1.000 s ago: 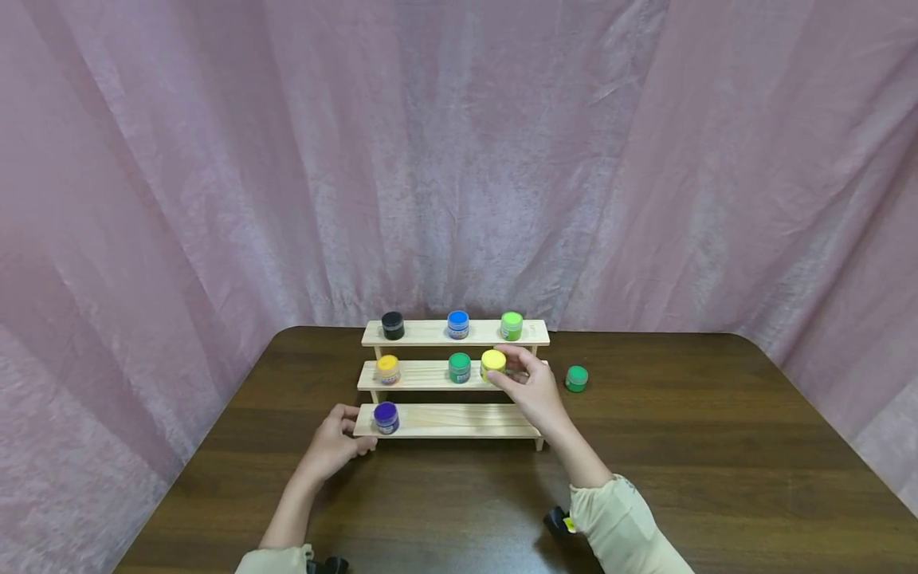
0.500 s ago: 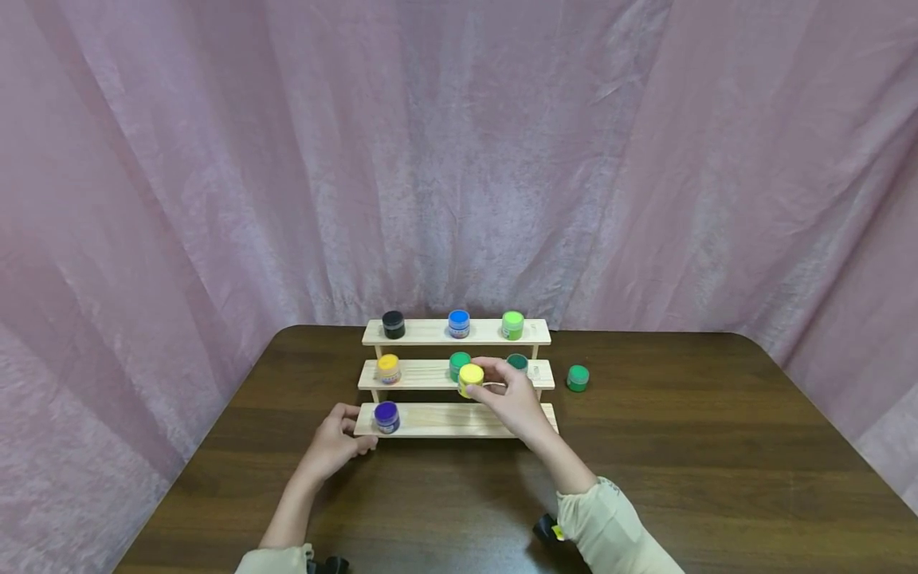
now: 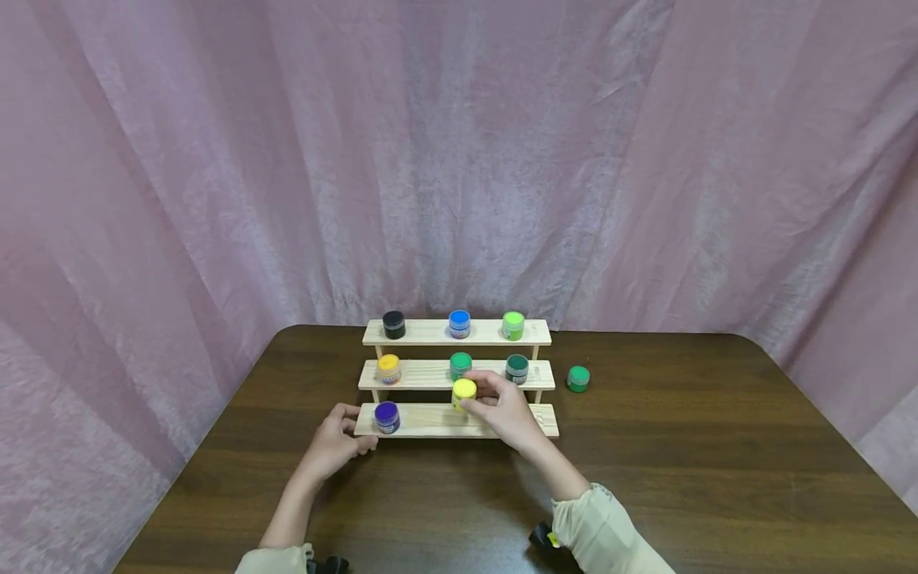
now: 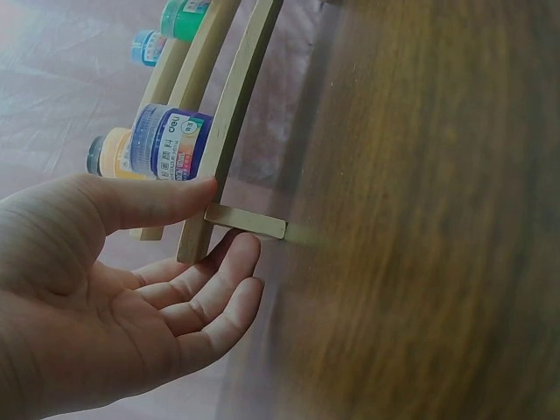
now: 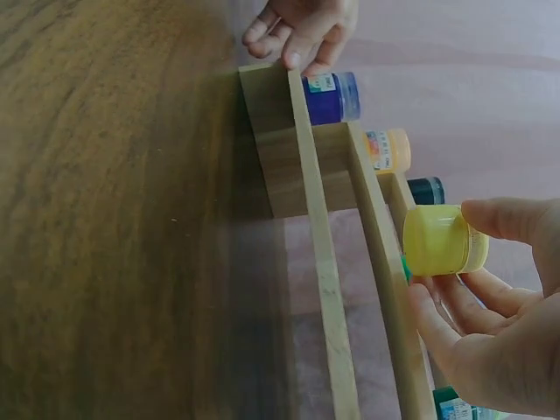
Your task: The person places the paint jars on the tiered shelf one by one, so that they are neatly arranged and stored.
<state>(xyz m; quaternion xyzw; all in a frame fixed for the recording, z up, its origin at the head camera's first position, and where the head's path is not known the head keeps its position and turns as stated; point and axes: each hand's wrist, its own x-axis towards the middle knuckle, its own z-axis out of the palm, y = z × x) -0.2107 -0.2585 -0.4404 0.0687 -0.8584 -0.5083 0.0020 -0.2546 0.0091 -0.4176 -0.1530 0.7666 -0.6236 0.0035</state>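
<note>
A three-step wooden display rack [image 3: 430,422] stands on the table, with jars of paint on its steps. My right hand [image 3: 508,410] pinches a yellow paint jar [image 3: 463,391] between thumb and fingers, upright over the middle of the lowest step; the right wrist view shows it apart from that step's board. At the rack's lower left corner, my left hand [image 3: 334,444] holds the end of the lowest step, thumb on its front edge and fingers curled by the short leg [image 4: 249,222]. Close to that hand sits a purple paint jar [image 3: 386,417].
The middle step bears an orange-yellow jar [image 3: 389,368], a green jar [image 3: 460,364] and a dark green jar [image 3: 516,368]. Black [image 3: 394,324], blue [image 3: 459,324] and light green [image 3: 512,325] jars line the top step. Another green jar [image 3: 578,379] stands on the table, right of the rack.
My right hand has carried the yellow jar from the right part of the middle step left and down to over the lowest step, uncovering the dark green jar. The left hand stays put.
</note>
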